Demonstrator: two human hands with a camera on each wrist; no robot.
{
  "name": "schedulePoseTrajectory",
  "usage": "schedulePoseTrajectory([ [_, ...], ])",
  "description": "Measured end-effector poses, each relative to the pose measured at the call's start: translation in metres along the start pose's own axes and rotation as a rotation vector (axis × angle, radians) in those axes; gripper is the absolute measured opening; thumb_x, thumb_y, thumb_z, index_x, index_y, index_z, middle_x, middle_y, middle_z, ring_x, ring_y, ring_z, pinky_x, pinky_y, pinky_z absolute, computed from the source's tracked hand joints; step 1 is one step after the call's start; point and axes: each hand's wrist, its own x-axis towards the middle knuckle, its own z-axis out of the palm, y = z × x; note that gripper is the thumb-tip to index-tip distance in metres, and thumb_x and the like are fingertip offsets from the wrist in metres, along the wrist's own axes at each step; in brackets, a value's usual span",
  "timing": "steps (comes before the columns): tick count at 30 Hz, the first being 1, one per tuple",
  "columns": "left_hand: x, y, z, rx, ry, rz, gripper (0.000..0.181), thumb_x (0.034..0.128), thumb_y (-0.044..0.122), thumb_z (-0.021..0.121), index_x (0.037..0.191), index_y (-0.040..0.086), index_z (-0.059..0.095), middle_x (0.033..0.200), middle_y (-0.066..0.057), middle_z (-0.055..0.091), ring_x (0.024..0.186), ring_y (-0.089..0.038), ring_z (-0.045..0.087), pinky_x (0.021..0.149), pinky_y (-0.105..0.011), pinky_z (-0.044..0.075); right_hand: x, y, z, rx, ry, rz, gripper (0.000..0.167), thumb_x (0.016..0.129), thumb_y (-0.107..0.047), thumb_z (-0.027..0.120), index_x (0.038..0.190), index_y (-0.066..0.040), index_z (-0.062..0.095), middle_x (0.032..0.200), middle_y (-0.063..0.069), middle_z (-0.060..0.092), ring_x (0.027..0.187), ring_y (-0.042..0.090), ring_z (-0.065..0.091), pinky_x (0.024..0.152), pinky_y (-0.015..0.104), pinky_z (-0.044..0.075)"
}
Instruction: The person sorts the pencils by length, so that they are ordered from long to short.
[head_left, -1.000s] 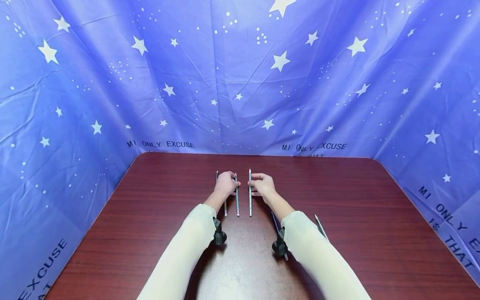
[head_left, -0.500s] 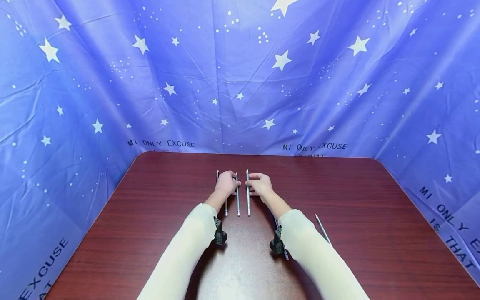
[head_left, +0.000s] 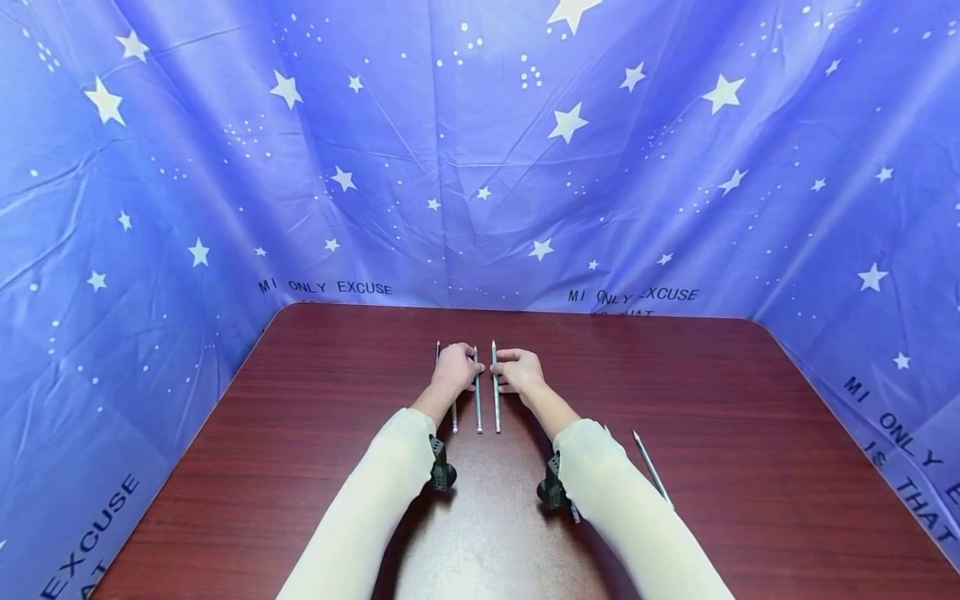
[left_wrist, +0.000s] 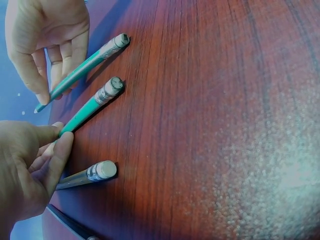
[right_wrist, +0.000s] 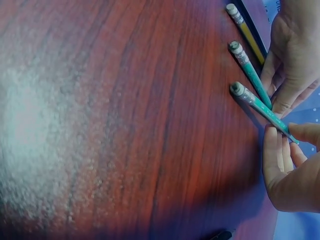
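Two green pencils with white eraser ends lie side by side near the table's far middle. My left hand [head_left: 453, 367] pinches the left green pencil [head_left: 478, 410] between thumb and fingers. With thumb and fingertips my right hand [head_left: 522, 372] holds the right green pencil [head_left: 497, 410]; a narrow gap separates the two. Left of them is a yellow pencil [right_wrist: 251, 41], partly hidden under my left hand in the head view. Beside the yellow one lies a dark, slim stick-like item [left_wrist: 67, 222], mostly hidden.
A dark pencil-like item [head_left: 652, 467] lies at the right, partly behind my right sleeve [head_left: 637, 500]. The end of another slim item [head_left: 575, 514] shows under that forearm. The reddish-brown table [head_left: 300, 467] is bordered by a blue star-patterned curtain [head_left: 465, 167].
My right hand has moved slightly left with its green pencil, narrowing the gap to the other green pencil. The left hand keeps its pinch with little movement.
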Motion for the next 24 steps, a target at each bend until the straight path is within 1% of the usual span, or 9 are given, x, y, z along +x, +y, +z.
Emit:
schedulePoseTrajectory([
  [1,0.0002,-0.0001,0.0003,-0.002,-0.001,-0.001,0.039,0.0857,0.01,0.067,0.121,-0.001,0.057,0.101,-0.016,0.066,0.061,-0.018,0.064,0.047,-0.021,0.056,0.0006,0.0009,0.0003,-0.008,0.004,-0.003,0.033,0.084,-0.001,0.062,0.117,-0.002,0.061,0.085,0.013,0.067,0.057,0.011,0.057,0.05,0.022,0.055],
  [8,0.0003,-0.0008,-0.0009,-0.004,-0.009,0.009,0.038,0.0861,0.01,0.066,0.12,-0.002,0.056,0.096,-0.015,0.066,0.061,-0.017,0.064,0.047,-0.021,0.056,0.0027,0.0038,0.003,-0.033,0.015,-0.018,0.032,0.083,-0.001,0.063,0.115,0.0,0.062,0.082,0.011,0.067,0.059,0.012,0.059,0.048,0.021,0.054],
  [10,0.0,-0.0007,-0.0018,-0.001,-0.009,0.011,0.038,0.0864,0.011,0.066,0.121,-0.002,0.056,0.096,-0.015,0.066,0.061,-0.017,0.064,0.047,-0.021,0.056,0.0021,0.0031,0.0037,-0.04,0.015,-0.024,0.032,0.083,-0.001,0.063,0.115,0.0,0.062,0.088,0.015,0.069,0.059,0.012,0.06,0.048,0.021,0.054],
  [12,0.0,-0.0008,-0.0019,-0.002,-0.01,0.013,0.038,0.0864,0.011,0.066,0.121,-0.002,0.056,0.096,-0.015,0.066,0.062,-0.018,0.064,0.047,-0.021,0.056,0.002,0.003,0.004,-0.05,0.015,-0.035,0.032,0.083,-0.001,0.063,0.115,0.001,0.062,0.089,0.015,0.069,0.058,0.011,0.059,0.048,0.021,0.054],
  [19,0.0006,-0.0017,-0.0011,-0.006,-0.011,0.02,0.038,0.0862,0.01,0.066,0.121,-0.002,0.056,0.096,-0.015,0.066,0.066,-0.019,0.065,0.048,-0.021,0.056,0.0044,0.0051,0.0057,-0.083,0.021,-0.053,0.031,0.083,-0.002,0.064,0.114,0.0,0.063,0.077,0.007,0.065,0.053,0.01,0.055,0.048,0.022,0.054],
  [24,0.0008,-0.002,-0.0003,0.001,-0.005,0.027,0.038,0.086,0.01,0.066,0.12,-0.003,0.056,0.096,-0.016,0.066,0.065,-0.019,0.065,0.047,-0.021,0.056,0.0037,0.0048,0.006,-0.107,0.033,-0.056,0.031,0.083,-0.003,0.064,0.114,-0.002,0.064,0.078,0.006,0.064,0.055,0.01,0.055,0.052,0.024,0.057],
])
